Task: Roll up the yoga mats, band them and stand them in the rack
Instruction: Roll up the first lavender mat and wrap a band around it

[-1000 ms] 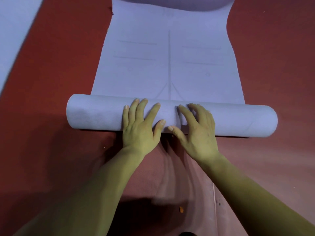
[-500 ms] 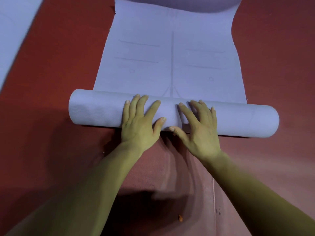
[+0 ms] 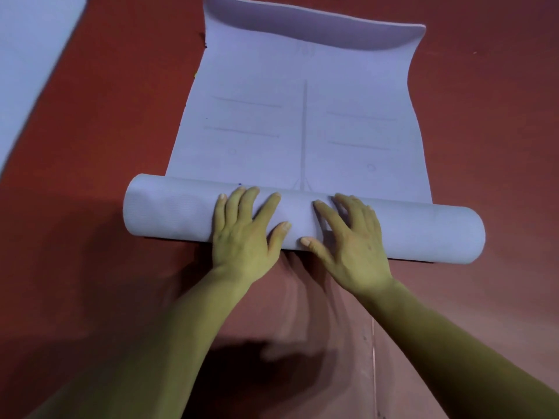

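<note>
The yoga mat (image 3: 302, 125) looks like a soft foam or rubber-like sheet, pale lavender and matt throughout; its upper face is smooth and carries faint grey printed lines, while the outer skin of the roll (image 3: 175, 213), at 6 o'clock of the flat part, shows a fine ribbed grain. The floor (image 3: 90, 122) all round is a red, matt covering with a fine-grained texture and a thin seam line at 5 o'clock in the view. The second mat (image 3: 27, 55) at 10 o'clock is the same pale matt sheet, its grain too blurred to judge.
</note>
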